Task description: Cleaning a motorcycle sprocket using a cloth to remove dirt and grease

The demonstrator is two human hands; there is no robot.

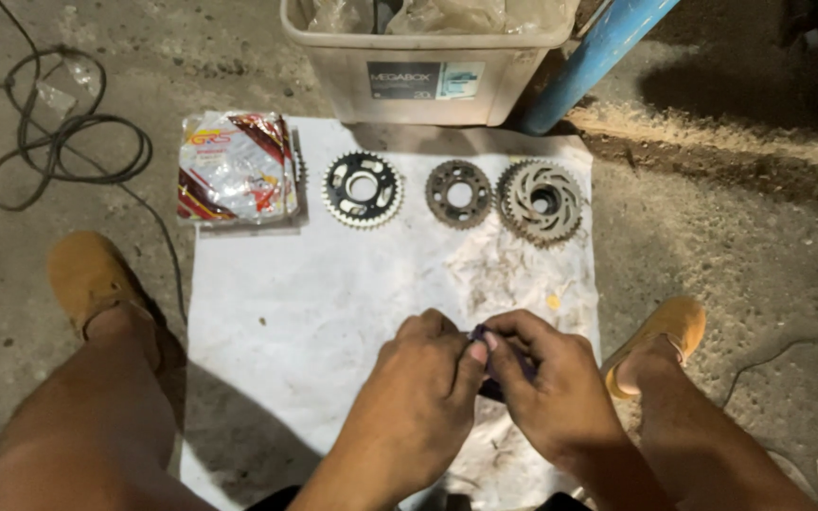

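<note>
Both hands met over the white sheet [314, 312]; the left hand [423, 397] and right hand [556, 388] each kept a pinching grip on a small dark piece [489, 364], with three sprockets [363, 189] lying beyond.

Matt, grease-smudged white sheet [314, 312] on rough grey concrete floor [712, 246], bearing three dull toothed metal sprockets [362, 189] and a glossy red-and-silver plastic packet [236, 167].

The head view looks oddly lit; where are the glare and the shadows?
Head view: light is brightest on the white sheet, with glare on the plastic packet; shadow hides the small dark thing between the left hand and right hand; corners go dim.
</note>
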